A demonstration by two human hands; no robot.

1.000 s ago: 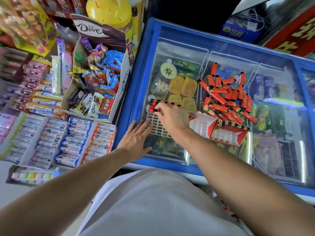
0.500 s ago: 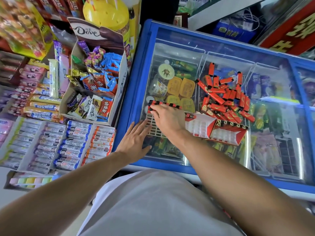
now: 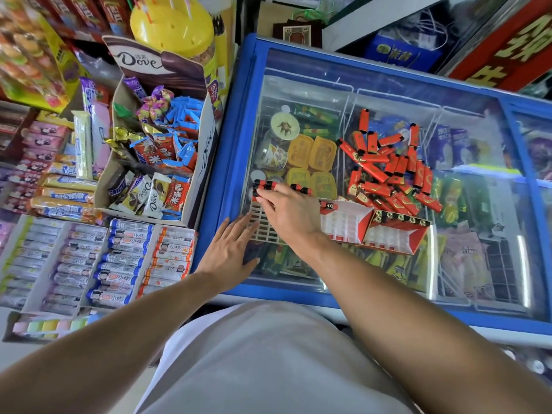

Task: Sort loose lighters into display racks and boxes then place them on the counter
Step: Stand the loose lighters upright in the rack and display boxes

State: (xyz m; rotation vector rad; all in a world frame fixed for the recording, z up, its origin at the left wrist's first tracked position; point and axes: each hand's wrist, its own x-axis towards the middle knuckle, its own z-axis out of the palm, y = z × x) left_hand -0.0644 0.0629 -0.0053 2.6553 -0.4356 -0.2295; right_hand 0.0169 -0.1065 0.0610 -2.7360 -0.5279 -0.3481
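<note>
Seating lighters in the white rack (image 3: 263, 222) on the freezer lid (image 3: 388, 76). My right hand (image 3: 291, 210) pinches one at the far row; my left hand (image 3: 230, 249) lies flat, bracing the rack's near corner. Lighters: light, stiff, slick; take mid-body. Loose pile (image 3: 391, 171) lies rightward, red boxes (image 3: 373, 231) between.

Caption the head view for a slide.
Right hand seats red lighters in white rack on freezer lid; left hand steadies it.

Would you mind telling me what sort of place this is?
Most likely a small shop: a glass-topped freezer holding ice creams, a Dove chocolate box, and trays of sweets beside it.
</note>
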